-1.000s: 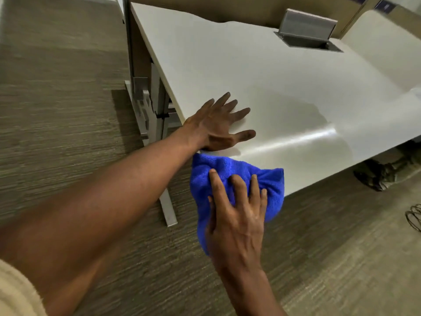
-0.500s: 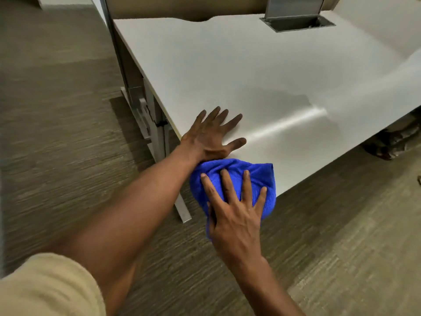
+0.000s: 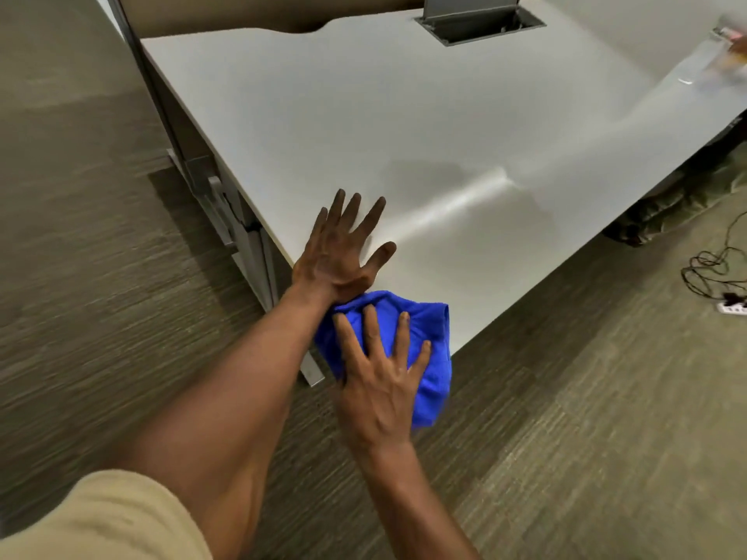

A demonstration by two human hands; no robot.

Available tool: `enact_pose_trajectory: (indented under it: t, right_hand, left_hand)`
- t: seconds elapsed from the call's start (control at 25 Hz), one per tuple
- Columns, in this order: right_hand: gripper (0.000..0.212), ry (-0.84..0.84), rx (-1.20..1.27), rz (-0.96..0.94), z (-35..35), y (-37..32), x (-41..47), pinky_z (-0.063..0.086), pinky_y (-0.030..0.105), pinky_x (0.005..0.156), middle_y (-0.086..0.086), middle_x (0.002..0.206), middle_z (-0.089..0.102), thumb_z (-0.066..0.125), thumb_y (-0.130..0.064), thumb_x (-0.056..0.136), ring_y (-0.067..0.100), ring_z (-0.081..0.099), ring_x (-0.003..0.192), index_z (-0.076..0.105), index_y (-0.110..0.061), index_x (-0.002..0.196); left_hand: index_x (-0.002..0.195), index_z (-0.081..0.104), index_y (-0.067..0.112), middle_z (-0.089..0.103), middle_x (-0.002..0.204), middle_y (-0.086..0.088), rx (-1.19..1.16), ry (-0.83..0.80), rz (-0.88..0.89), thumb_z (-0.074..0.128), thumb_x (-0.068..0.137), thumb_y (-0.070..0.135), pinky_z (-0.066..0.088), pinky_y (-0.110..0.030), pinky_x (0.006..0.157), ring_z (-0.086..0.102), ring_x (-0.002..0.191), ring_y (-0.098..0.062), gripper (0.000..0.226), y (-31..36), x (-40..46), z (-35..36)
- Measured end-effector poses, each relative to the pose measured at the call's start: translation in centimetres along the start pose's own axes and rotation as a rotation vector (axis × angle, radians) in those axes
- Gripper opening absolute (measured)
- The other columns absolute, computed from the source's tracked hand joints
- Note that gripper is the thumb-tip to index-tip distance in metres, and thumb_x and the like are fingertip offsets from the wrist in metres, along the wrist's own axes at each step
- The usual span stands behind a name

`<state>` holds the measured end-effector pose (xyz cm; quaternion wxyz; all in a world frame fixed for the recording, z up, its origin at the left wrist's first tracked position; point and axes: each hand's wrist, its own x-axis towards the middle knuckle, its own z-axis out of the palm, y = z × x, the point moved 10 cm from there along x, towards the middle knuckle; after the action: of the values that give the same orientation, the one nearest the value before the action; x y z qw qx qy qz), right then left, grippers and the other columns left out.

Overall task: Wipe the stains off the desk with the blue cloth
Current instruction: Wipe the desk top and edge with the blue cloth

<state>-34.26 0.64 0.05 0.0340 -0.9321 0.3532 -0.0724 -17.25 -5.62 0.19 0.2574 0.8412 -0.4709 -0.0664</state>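
Observation:
A white desk (image 3: pixel 404 115) fills the upper half of the head view. My left hand (image 3: pixel 343 244) lies flat on its near corner with the fingers spread. Just below it, the blue cloth (image 3: pixel 434 345) sits on the desk's front corner and hangs over the edge. My right hand (image 3: pixel 380 373) presses on the cloth with straight, spread fingers. I see no distinct stain on the desk, only a bright streak of glare (image 3: pixel 465 200) to the right of my left hand.
A grey cable hatch (image 3: pixel 477 22) stands open at the back of the desk. Blurred items (image 3: pixel 723 58) lie at the far right of the desktop. The desk's metal leg (image 3: pixel 242 236) is at left. Black cables and a power strip (image 3: pixel 731 307) lie on the carpet at right.
The camera has drawn closer and tilted over the desk. Both hands stay at the near corner, and my right hand with the cloth has slid slightly up onto the desk.

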Motion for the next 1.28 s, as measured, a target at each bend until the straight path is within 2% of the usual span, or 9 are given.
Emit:
enact_pose_trajectory:
  t: [0.16, 0.32, 0.4, 0.64, 0.76, 0.88, 1.0, 1.12, 1.28]
  right_hand:
    - [0.064, -0.030, 0.024, 0.009, -0.2, 3.1, -1.8, 0.023, 0.069, 0.121, -0.007, 0.170, 0.029, 0.048, -0.051, 0.098, 0.037, 0.016, 0.159, 0.030, -0.049, 0.159]
    - [0.067, -0.138, 0.132, 0.174, 1.0, 5.1, 0.5, -0.008, 0.063, 0.125, -0.017, 0.173, 0.002, 0.025, -0.073, 0.096, 0.027, -0.012, 0.161, 0.013, -0.057, 0.159]
    - [0.066, -0.201, 0.137, 0.235, 1.4, 7.3, 2.7, -0.012, 0.062, 0.125, -0.020, 0.173, -0.004, 0.017, -0.076, 0.095, 0.023, -0.017, 0.160, 0.003, -0.060, 0.158]
    - [0.067, -0.241, 0.158, 0.411, 1.0, 8.0, 9.8, -0.011, 0.069, 0.122, -0.009, 0.174, -0.010, 0.018, -0.070, 0.100, 0.032, -0.018, 0.159, 0.001, -0.051, 0.162]
    - [0.072, -0.204, 0.116, 0.201, 0.8, 5.6, 6.7, -0.010, 0.065, 0.123, -0.012, 0.174, -0.009, 0.014, -0.078, 0.094, 0.031, -0.017, 0.160, -0.001, -0.055, 0.160]
    - [0.071, -0.226, 0.051, 0.045, 0.4, 7.9, 2.8, -0.002, 0.064, 0.126, -0.016, 0.174, -0.004, 0.019, -0.083, 0.091, 0.028, -0.013, 0.161, -0.002, -0.062, 0.157]
    - [0.074, -0.280, 0.057, 0.220, 0.9, 11.9, 5.9, -0.006, 0.066, 0.125, -0.014, 0.173, -0.013, 0.020, -0.085, 0.089, 0.028, -0.018, 0.159, -0.006, -0.064, 0.155]
    - [0.077, -0.252, 0.107, 0.427, 0.8, 11.9, 10.5, -0.007, 0.071, 0.121, -0.005, 0.174, -0.015, 0.022, -0.080, 0.093, 0.037, -0.020, 0.158, -0.004, -0.054, 0.160]
    - [0.079, -0.207, 0.114, 0.125, 1.1, 6.7, 8.0, -0.008, 0.069, 0.123, -0.005, 0.174, -0.015, 0.022, -0.081, 0.092, 0.035, -0.020, 0.158, -0.005, -0.053, 0.161]
  left_hand:
    - [0.166, 0.011, 0.035, 0.014, 0.174, -0.008, -0.016, 0.001, -0.042, 0.023, 0.097, 0.069, -0.001, -0.051, 0.130, -0.004, 0.162, -0.024, 0.077, 0.1, 0.1, -0.6]
    - [0.166, 0.020, 0.030, 0.022, 0.172, -0.011, -0.081, 0.042, -0.043, 0.027, 0.099, 0.064, 0.002, -0.052, 0.129, 0.002, 0.162, -0.027, 0.075, 0.2, 0.1, -1.2]
    - [0.165, 0.024, 0.026, 0.026, 0.170, -0.013, -0.106, 0.061, -0.034, 0.029, 0.099, 0.061, 0.002, -0.052, 0.130, 0.004, 0.162, -0.029, 0.075, 0.3, 0.0, -1.4]
    - [0.165, 0.024, 0.024, 0.024, 0.171, -0.013, -0.100, 0.013, -0.004, 0.032, 0.101, 0.063, 0.001, -0.050, 0.130, 0.001, 0.162, -0.027, 0.075, 0.1, 0.4, -1.0]
    - [0.164, 0.026, 0.023, 0.027, 0.170, -0.013, -0.083, 0.016, 0.005, 0.033, 0.100, 0.064, 0.001, -0.051, 0.130, 0.002, 0.162, -0.027, 0.076, 0.2, 0.2, -0.9]
    - [0.164, 0.027, 0.022, 0.028, 0.169, -0.014, -0.067, 0.024, 0.001, 0.024, 0.096, 0.071, -0.001, -0.051, 0.130, 0.003, 0.162, -0.028, 0.084, 0.4, -0.2, -1.3]
    - [0.165, 0.024, 0.023, 0.024, 0.171, -0.012, -0.047, 0.017, -0.009, 0.021, 0.096, 0.072, 0.000, -0.050, 0.130, 0.000, 0.162, -0.027, 0.085, 0.0, -0.1, -1.1]
    - [0.165, 0.024, 0.024, 0.022, 0.171, -0.013, -0.061, 0.025, 0.001, 0.022, 0.097, 0.071, 0.003, -0.050, 0.130, -0.001, 0.162, -0.026, 0.083, 0.1, 0.4, -0.9]
    - [0.164, 0.026, 0.023, 0.022, 0.171, -0.012, -0.116, 0.027, -0.005, 0.028, 0.096, 0.068, 0.003, -0.047, 0.131, 0.001, 0.162, -0.025, 0.082, 0.3, 0.5, -0.9]
